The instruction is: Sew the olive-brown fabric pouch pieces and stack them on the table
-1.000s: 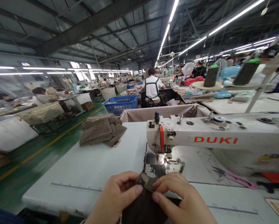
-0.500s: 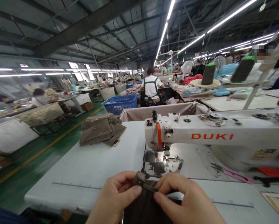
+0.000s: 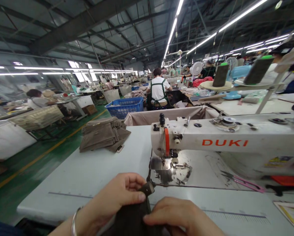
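Note:
Dark brown fabric hangs between my two hands at the front edge of the sewing table. My left hand pinches it near a folded end that sticks up past the thumb. My right hand is closed on the cloth's right side, its thumb and forefinger pressed together; the lower part of that hand is cut off by the frame. Just beyond the fabric stands the white sewing machine, its metal needle plate bare of cloth.
A stack of brown fabric pieces lies at the table's far left. Pink-handled thread snips rest under the machine arm. Behind are a cloth-lined bin, a blue basket and a seated co-worker. Thread cones stand at right.
Both hands and the fabric have shifted left and the right hand has dropped lower. The folded end now tilts to the right, and a bracelet shows on the left wrist.

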`<state>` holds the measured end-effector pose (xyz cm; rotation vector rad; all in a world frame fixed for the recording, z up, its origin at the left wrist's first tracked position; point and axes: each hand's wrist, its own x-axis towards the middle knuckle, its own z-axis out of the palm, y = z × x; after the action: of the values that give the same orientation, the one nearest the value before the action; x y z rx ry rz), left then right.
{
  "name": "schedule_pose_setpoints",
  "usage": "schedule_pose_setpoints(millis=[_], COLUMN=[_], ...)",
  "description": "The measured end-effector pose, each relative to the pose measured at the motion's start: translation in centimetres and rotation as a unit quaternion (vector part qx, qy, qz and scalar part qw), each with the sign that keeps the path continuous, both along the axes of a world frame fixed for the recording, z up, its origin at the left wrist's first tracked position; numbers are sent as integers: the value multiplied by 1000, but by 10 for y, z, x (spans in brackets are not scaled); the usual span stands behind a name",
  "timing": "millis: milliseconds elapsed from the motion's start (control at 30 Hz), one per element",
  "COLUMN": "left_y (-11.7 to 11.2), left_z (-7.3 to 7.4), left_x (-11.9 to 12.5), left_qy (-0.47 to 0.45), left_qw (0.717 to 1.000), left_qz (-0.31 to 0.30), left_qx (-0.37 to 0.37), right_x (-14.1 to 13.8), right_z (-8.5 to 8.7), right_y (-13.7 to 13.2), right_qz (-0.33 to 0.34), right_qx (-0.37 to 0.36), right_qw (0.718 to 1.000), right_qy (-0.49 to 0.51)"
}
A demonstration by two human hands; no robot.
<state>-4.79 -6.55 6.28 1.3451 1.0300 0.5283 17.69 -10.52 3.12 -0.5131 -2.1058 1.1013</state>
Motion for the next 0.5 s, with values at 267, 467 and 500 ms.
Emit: schedule_pose_setpoints(millis=[267, 467, 500], left_y=[104, 129, 126], left_z=[-44, -52, -53], left_x=[38, 70, 72], left_qy=[269, 319, 324], left_qw=[928, 870, 862], left_qz=[-13, -2, -6], left_qx=[257, 377, 390], right_x=[-13, 9, 12], right_z=[-52, -50, -51], right_y=[53, 82, 80], right_qz=[-222, -240, -240], right_qx=[299, 291, 290], right_qw=[869, 853, 853], right_qy=[-326, -361, -363])
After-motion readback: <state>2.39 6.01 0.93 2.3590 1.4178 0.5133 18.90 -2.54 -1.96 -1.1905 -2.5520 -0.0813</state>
